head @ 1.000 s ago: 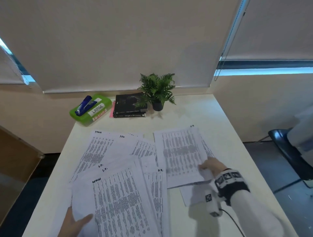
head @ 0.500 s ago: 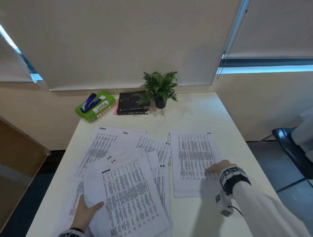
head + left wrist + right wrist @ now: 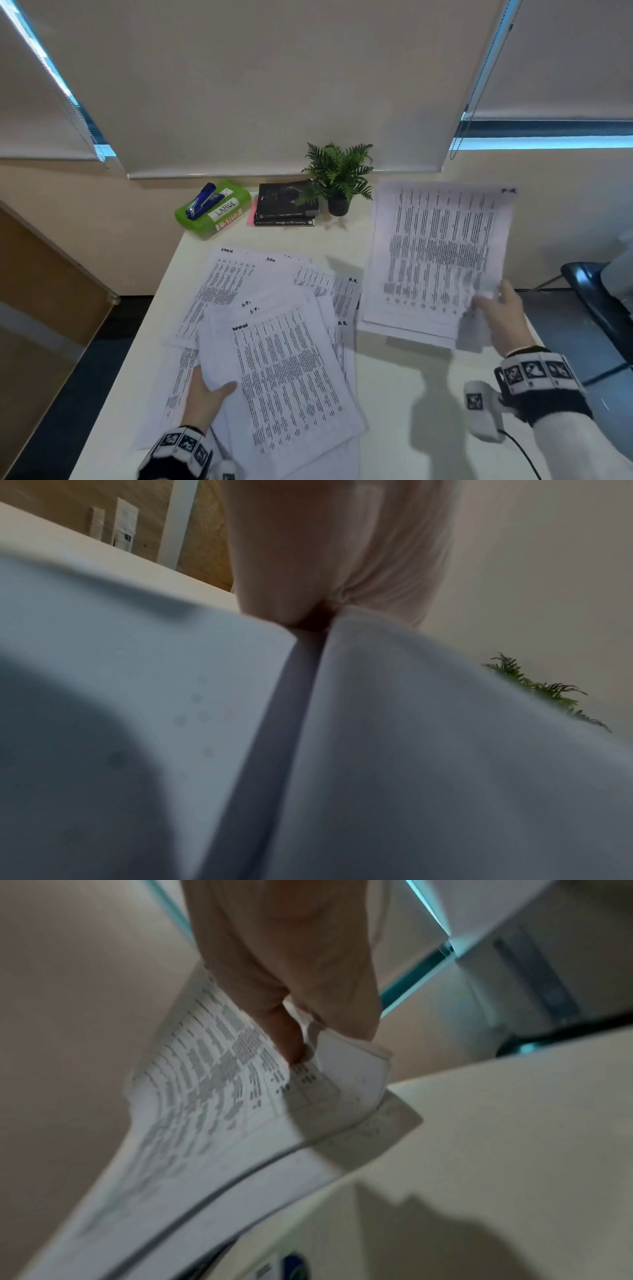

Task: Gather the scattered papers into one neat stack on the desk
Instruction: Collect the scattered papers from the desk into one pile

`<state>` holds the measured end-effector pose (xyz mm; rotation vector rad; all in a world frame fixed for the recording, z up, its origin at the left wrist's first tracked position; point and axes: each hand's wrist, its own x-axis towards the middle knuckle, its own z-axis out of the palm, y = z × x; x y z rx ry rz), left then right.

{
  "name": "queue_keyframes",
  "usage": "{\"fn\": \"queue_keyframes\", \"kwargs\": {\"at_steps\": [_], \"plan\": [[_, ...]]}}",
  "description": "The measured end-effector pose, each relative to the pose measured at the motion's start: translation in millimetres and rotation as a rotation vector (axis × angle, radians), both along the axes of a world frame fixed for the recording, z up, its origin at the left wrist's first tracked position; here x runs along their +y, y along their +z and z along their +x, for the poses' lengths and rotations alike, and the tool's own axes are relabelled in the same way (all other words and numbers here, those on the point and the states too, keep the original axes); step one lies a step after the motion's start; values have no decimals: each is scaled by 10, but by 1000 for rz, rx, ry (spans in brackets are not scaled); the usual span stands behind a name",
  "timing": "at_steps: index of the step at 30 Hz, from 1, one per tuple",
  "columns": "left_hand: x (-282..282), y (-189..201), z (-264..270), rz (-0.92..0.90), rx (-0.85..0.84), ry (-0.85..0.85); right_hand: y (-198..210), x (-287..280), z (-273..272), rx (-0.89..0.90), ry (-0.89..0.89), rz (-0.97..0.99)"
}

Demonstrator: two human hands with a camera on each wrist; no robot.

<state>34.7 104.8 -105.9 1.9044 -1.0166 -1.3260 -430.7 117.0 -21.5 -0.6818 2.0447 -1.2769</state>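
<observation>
Head view: at the worktop's (image 3: 394, 394) far edge I see a green box (image 3: 212, 210) carrying a blue stapler (image 3: 202, 202), stacked books (image 3: 286, 205) and a potted plant (image 3: 339, 178). Printed papers (image 3: 260, 284) lie fanned across the left half. My left hand (image 3: 205, 397) grips the top bundle (image 3: 287, 373); my right hand (image 3: 501, 315) pinches a raised sheaf (image 3: 435, 260).

Left wrist view: blurred white paper (image 3: 445, 750) blocks most of the frame.

Right wrist view: thumb and fingers (image 3: 291, 1031) pinch the sheaf's curled corner above the worktop.

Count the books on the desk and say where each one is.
2: a black book lies on a second book, stacked between the green box and the potted plant. A pink edge beneath may hide more.
</observation>
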Motion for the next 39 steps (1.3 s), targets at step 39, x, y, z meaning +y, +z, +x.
{"fn": "queue_keyframes", "kwargs": {"at_steps": [39], "plan": [[-132, 514, -1591, -39, 411, -229, -125, 367, 616, -331, 351, 218]]}}
